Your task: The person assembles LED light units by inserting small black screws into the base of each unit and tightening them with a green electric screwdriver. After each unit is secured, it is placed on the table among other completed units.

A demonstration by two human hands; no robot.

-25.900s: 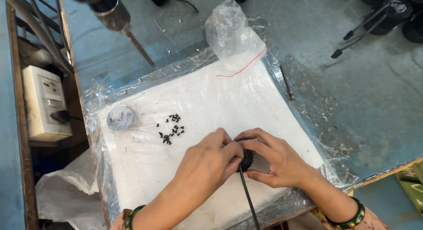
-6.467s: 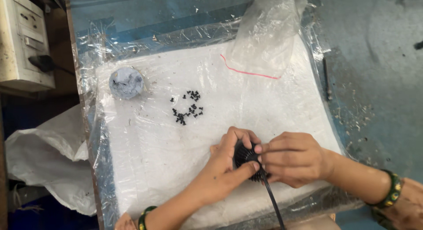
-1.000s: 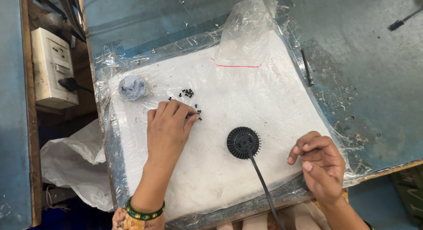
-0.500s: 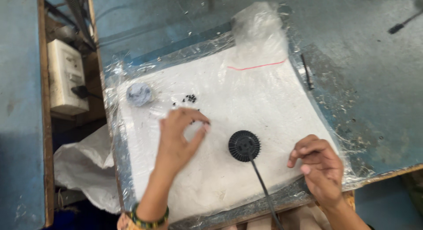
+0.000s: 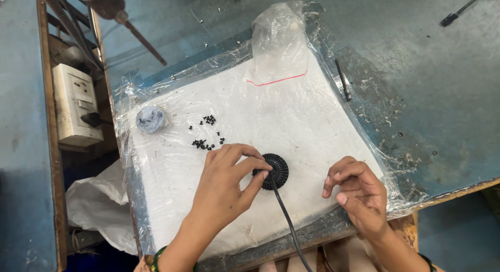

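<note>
a: where does the work stand right now?

b: the left hand [image 5: 224, 186] has its thumb and forefinger pinched together right at the left edge of the black round part [image 5: 273, 171], touching its rim. it looks as if something tiny is held between the fingertips, though it is too small to tell. judging by that, the person is fitting a screw into the part.

a: and the part itself?

b: it lies flat on the white pad [image 5: 291, 110], toward the pad's near edge, with its black cable [image 5: 287, 222] running off that edge toward the person.

a: the other hand?

b: the right hand [image 5: 359, 191] rests to the right of the round part, apart from it, fingers loosely curled and holding nothing.

a: where are the screws?

b: the small black screws [image 5: 206, 134] lie scattered up and left of the round part, with a grey wad [image 5: 150, 119] further left. a clear plastic bag [image 5: 278, 43] sits at the pad's far edge.

a: what does the next move call for?

b: probably a steady, fine placement into a hole on the rim, with the right hand coming in to hold the part still.

a: what differs from a second ago?

b: then the left hand was up over the screws, well away from the part. now it is down against the rim. the right hand has hardly shifted.
</note>
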